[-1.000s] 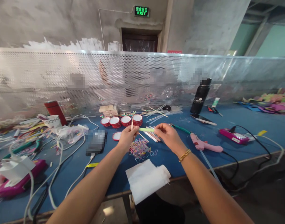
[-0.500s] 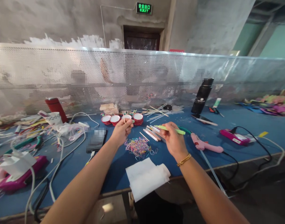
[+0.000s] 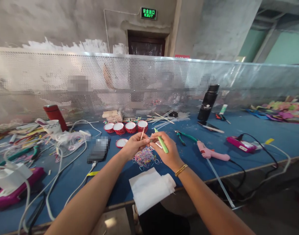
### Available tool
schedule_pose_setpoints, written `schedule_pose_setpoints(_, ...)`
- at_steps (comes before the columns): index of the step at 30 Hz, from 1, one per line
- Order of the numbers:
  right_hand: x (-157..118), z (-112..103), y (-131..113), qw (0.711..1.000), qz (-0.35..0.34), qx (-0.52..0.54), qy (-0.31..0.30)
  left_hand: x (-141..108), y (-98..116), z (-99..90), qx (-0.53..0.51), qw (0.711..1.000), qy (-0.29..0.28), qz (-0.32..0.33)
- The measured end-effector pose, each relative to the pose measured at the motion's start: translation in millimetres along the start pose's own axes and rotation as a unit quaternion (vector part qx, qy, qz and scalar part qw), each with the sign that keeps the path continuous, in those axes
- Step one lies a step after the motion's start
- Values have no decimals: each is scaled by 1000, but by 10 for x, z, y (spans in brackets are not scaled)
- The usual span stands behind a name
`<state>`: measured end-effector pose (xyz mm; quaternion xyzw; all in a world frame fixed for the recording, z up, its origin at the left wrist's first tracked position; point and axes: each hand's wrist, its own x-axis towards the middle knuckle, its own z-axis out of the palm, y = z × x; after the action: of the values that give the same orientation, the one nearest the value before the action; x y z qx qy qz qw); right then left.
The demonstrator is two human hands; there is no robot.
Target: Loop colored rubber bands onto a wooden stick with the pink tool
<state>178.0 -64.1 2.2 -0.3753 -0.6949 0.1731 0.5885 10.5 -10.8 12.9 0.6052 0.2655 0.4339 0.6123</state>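
My left hand (image 3: pixel 134 146) is closed on a thin wooden stick (image 3: pixel 142 134), which points up from its fingertips. My right hand (image 3: pixel 168 148) grips a light green marker pen (image 3: pixel 161 141), tilted with one end toward me. The fingertips of both hands meet, and a small part between them is too tiny to make out. Below them lies a heap of colourful small wire pins (image 3: pixel 145 159). Beside my left hand rests a small red drum-like piece with a white top (image 3: pixel 121 143); a row of stacked red-and-white ones (image 3: pixel 130 127) stands behind.
A pink glue gun (image 3: pixel 212 152) and green-handled pliers (image 3: pixel 185 135) lie right, before a black bottle (image 3: pixel 208 103). A phone (image 3: pixel 98 149), cables and a red flask (image 3: pixel 55 117) are left. White cloth (image 3: pixel 151 189) hangs over the front edge. A perforated metal screen (image 3: pixel 130 81) runs behind.
My hands have come together, the left moving slightly right and toward me, the right moving left. The green marker has turned steeper. The single red-and-white piece now shows beside my left hand.
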Motion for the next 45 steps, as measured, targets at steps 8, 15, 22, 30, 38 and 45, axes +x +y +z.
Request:
schedule_pose_setpoints(8,107,-410,318,989,3,-132,69,41,-34,-15,8,995,88,-42)
schedule_pose_setpoints(15,186,-432,579,964,38,-260,-52,116,-100,-45,3,980,195,-40)
schedule_pose_setpoints(22,493,-3,541,926,51,-361,-99,108,-90,-43,40,968,246,13)
schedule_pose_setpoints(30,645,87,708,960,82,-266,-24,139,-163,-67,5,964,265,3)
schedule_pose_setpoints(38,377,94,367,991,71,34,111,93,-267,21,32,986,164,-20)
schedule_pose_setpoints(45,127,216,429,993,39,20,112,137,-410,-30,78,990,116,-7)
